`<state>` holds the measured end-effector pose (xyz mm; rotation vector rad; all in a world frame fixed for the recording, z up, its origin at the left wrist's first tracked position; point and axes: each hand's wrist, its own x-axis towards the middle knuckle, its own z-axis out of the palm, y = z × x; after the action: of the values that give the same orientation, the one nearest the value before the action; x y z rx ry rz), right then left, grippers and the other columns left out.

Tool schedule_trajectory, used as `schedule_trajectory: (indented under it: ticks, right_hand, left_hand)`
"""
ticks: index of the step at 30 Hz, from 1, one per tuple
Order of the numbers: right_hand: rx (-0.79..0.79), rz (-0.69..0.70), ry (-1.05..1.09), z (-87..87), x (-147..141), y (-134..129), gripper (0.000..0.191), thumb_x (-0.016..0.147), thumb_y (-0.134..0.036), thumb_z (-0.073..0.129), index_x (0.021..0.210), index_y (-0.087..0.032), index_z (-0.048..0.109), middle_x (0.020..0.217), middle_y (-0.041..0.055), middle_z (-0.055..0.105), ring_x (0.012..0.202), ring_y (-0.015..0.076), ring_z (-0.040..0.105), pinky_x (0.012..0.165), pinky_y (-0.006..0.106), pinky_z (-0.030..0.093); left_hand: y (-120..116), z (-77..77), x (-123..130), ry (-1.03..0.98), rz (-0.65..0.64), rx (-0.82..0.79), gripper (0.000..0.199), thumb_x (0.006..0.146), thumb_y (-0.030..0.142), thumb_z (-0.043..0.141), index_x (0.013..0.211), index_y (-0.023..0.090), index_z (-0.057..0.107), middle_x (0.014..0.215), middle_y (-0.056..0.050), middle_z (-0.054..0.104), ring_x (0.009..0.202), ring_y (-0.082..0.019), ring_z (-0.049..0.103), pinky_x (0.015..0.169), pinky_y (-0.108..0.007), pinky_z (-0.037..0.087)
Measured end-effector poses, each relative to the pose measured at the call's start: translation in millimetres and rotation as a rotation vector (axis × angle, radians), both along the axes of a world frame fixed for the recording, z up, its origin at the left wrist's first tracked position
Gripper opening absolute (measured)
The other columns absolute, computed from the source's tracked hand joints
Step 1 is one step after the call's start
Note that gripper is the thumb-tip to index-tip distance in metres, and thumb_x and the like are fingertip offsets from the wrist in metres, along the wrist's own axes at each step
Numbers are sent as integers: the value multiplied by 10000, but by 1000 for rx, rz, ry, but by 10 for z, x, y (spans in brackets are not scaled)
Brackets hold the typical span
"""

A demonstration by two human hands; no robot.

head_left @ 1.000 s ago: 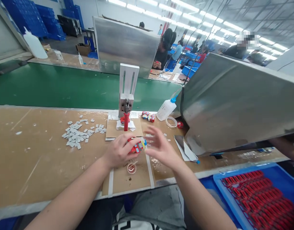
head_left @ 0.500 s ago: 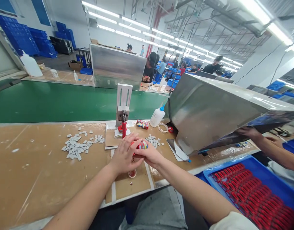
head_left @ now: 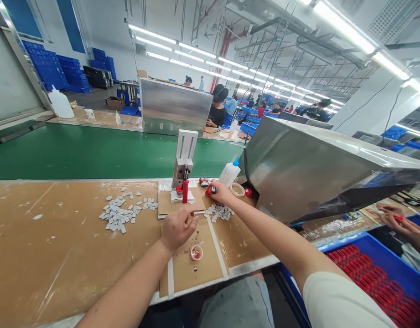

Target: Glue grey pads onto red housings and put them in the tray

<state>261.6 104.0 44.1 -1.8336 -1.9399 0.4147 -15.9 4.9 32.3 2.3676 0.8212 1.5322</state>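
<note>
My right hand (head_left: pixel 221 193) is closed around a small red toy car (head_left: pixel 212 189), beside other red cars (head_left: pixel 204 182) at the foot of the white squeeze bottle (head_left: pixel 229 173). My left hand (head_left: pixel 180 228) hovers over the board's near part with fingers curled; whether anything is between them is hidden. Just behind it stands a metal press (head_left: pixel 185 166) with a red handle (head_left: pixel 185 192); a red piece (head_left: pixel 179 190) sits on white cloth at its base. A small round cup (head_left: pixel 196 252) with reddish contents rests below my left hand.
Small grey pieces lie in a large pile (head_left: pixel 119 213) at left and a smaller one (head_left: pixel 219 212) at right. A tilted metal housing (head_left: pixel 298 168) fills the right side. Below it, a blue tray (head_left: pixel 377 246) holds red parts. A co-worker's hands (head_left: pixel 401 223) show at far right.
My hands were together around a red car; they have parted. My right hand moved forward and right with a car to the other cars, and my left moved slightly back. The view shifted a little.
</note>
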Motion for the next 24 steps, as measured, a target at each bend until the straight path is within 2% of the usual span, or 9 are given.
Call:
schedule_trajectory:
  ticks: [5,9,11,14,16,18,20,22,24]
  right_hand:
    - [34,-136,-41,-109,-62,980,436,833,-104,697,1264,-170,683,1250,96,731,1118,210,630,1023,286,463]
    - [71,-325,-64,-67,-151,1758,712,927,-261,702,1562,-113,416,1520,208,528,1333,241,527,1143,305,394]
    - [92,-428,-74,-12,-146,2018,737,1008,-372,616,1622,-117,296,1587,241,422,1427,274,454,1180,336,367]
    - [66,-535,-87,59,-61,2219,647,1105,-487,375,1634,-130,269,1614,266,347,1457,313,443,1178,392,382]
    - [-8,-566,-93,71,16,2264,724,1100,-598,309,1630,-104,301,1593,300,359,1401,350,515,1145,447,420]
    - [-100,-567,-106,50,88,2272,900,1020,-756,413,1639,-107,334,1606,326,352,1382,401,540,1135,511,429]
    - [-190,-572,-122,8,154,2265,1093,883,-851,590,1656,-117,348,1660,355,282,1444,472,477,1153,579,402]
    - [-265,-596,-134,-41,217,2259,1229,790,-860,699,1667,-80,335,1682,398,214,1500,529,391,1154,631,385]
    - [-306,-607,-145,-86,270,2267,1258,787,-843,713,1664,-32,320,1665,432,211,1507,543,373,1137,652,396]
  left_hand:
    - [17,-41,-1,-27,-40,42,204,1047,259,481,1011,188,670,724,-4,705,617,-139,659,604,-267,468]
    - [74,-110,40,4,-62,96,215,1034,273,480,935,204,657,670,-10,673,584,-151,625,589,-292,430]
    - [95,-143,64,14,-71,102,261,1049,311,457,908,210,652,644,-12,648,558,-158,597,573,-303,396]
    - [113,-166,88,13,-83,93,334,1075,350,411,874,212,639,623,-13,625,538,-163,572,557,-314,362]
    - [124,-162,95,1,-88,67,348,1083,340,391,867,211,631,623,-11,622,535,-159,562,556,-317,357]
    - [137,-150,98,-10,-106,45,346,1086,325,385,857,213,620,623,-8,623,530,-153,555,557,-319,352]
    - [149,-137,101,-17,-121,30,347,1087,314,384,843,214,610,617,-6,621,525,-151,554,558,-320,342]
    - [157,-128,103,-16,-129,20,369,1092,325,373,830,215,607,608,-7,614,526,-153,556,560,-322,333]
    - [157,-127,102,-14,-131,18,413,1102,352,341,815,215,605,599,-8,603,525,-156,550,557,-328,324]
